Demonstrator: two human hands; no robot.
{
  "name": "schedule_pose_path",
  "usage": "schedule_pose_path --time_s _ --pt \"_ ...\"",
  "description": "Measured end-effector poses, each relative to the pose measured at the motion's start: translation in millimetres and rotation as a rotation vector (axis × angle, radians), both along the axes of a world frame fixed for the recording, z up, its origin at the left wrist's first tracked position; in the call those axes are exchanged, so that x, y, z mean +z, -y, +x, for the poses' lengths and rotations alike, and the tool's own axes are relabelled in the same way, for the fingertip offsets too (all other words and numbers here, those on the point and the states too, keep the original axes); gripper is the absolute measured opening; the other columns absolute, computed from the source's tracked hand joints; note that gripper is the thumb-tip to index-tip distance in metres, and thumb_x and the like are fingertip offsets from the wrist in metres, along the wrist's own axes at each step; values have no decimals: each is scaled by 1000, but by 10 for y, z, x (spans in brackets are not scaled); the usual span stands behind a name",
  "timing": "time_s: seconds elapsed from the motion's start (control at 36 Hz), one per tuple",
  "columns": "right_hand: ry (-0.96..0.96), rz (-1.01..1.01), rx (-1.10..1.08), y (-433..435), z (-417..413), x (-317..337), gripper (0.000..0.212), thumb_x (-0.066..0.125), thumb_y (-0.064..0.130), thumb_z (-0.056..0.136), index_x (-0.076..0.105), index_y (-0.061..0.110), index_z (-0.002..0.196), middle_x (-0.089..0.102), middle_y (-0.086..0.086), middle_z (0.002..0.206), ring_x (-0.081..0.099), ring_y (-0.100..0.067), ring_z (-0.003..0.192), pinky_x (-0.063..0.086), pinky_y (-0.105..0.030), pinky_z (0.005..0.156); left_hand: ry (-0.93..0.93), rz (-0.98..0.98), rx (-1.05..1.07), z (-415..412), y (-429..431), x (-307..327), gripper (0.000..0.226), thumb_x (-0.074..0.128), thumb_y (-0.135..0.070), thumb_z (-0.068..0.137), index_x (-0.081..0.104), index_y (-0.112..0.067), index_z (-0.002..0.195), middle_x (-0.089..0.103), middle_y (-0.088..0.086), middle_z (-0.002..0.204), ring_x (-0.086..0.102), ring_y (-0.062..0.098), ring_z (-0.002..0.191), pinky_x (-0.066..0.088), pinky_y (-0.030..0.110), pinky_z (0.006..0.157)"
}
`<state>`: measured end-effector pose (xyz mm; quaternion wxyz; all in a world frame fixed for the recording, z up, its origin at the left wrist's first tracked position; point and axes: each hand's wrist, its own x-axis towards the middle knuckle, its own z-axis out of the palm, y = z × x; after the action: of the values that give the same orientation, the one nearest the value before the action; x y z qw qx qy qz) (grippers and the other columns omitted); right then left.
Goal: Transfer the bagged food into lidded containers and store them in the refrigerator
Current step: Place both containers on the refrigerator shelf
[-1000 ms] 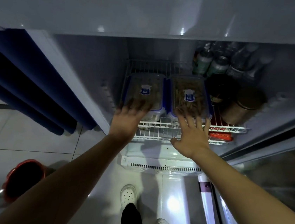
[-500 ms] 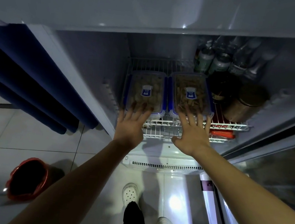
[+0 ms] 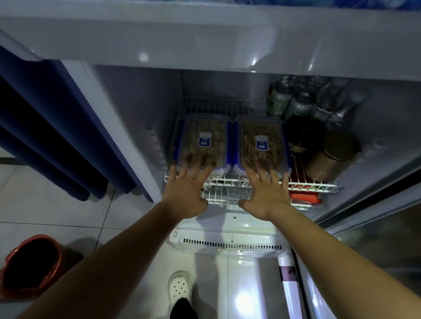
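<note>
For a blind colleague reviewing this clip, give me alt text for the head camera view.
A person's left hand and right hand, fingers spread, touch the near ends of two blue-clipped lidded containers side by side on a wire shelf in an open refrigerator. Cans and jars stand to their right.

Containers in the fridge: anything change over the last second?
The left hand and right hand slid back a little toward the person, fingers spread and straight, fingertips now over just the near ends of the left container and right container. Nothing gripped. Both containers stayed side by side on the wire shelf; cans unmoved.
</note>
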<state>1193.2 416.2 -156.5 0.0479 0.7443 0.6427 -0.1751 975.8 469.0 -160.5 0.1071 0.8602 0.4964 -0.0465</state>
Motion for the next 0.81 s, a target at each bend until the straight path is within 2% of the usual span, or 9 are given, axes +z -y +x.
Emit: schedule_pose_path --time_s 0.14,0.25,0.33,0.39,0.44,0.5,0.61,0.69,0.81 --pt "-89 40 -17 254 88 333 90 53 60 89 -6 43 156 0 3 168 -7 -29 153 -4 -56 120 -25 4 15 103 201 293 91 51 -55 91 -8 -38 157 -3 4 169 -7 34 154 -11 58 120" --pt "-140 151 -58 719 141 676 84 50 61 90 -1 45 156 -8 6 168 -15 -23 153 -5 -55 119 208 -31 36 190 521 620 84 50 -59 93 -5 -45 156 -4 -3 169 -6 28 154 -8 53 122" --pt "-171 270 -126 1183 202 1027 80 49 60 88 10 44 156 -4 9 167 -11 -20 153 -2 -54 119 346 -49 0 298 790 879 82 52 -63 93 -1 -49 155 -5 -11 168 -4 24 154 -3 51 122" --pt "-182 354 -163 1571 271 1305 78 50 61 88 15 44 155 0 9 168 -8 -20 153 2 -53 120 409 -88 -52 414 994 1068 83 54 -63 92 -5 -56 150 -4 -13 167 -2 23 154 3 52 124" --pt "-208 408 -165 2007 334 1598 76 51 62 89 15 46 154 2 12 167 -9 -17 153 4 -52 121 431 -131 -159 575 1238 1253 84 57 -61 92 -10 -60 143 -6 -17 165 -2 23 154 5 52 124" --pt "-207 464 -165 2474 382 1878 76 52 63 89 18 46 154 3 15 166 -10 -14 153 2 -50 122 487 -156 -288 762 1503 1428 86 58 -63 89 -5 -60 148 -7 -24 163 -5 18 155 4 50 124" --pt "-150 553 -216 3278 469 2377 72 51 62 90 19 49 153 1 21 165 -13 -8 152 -3 -46 123 589 -168 -526 1208 1935 1810 79 44 -74 82 3 -64 148 -8 -34 161 -13 4 152 4 44 125" --pt "-73 603 -292 3770 522 2673 73 57 59 90 22 47 153 8 19 165 -7 -9 153 3 -51 123 615 -83 -727 1660 2224 2115 78 42 -66 82 2 -62 149 -9 -29 163 -12 7 153 1 42 125" --pt "39 636 -439 4359 515 2908 73 61 58 86 32 43 152 19 16 164 7 -15 154 15 -55 120 589 30 -987 2313 2700 2437 82 45 -59 85 3 -47 154 -6 -17 165 -6 19 154 -3 45 124"
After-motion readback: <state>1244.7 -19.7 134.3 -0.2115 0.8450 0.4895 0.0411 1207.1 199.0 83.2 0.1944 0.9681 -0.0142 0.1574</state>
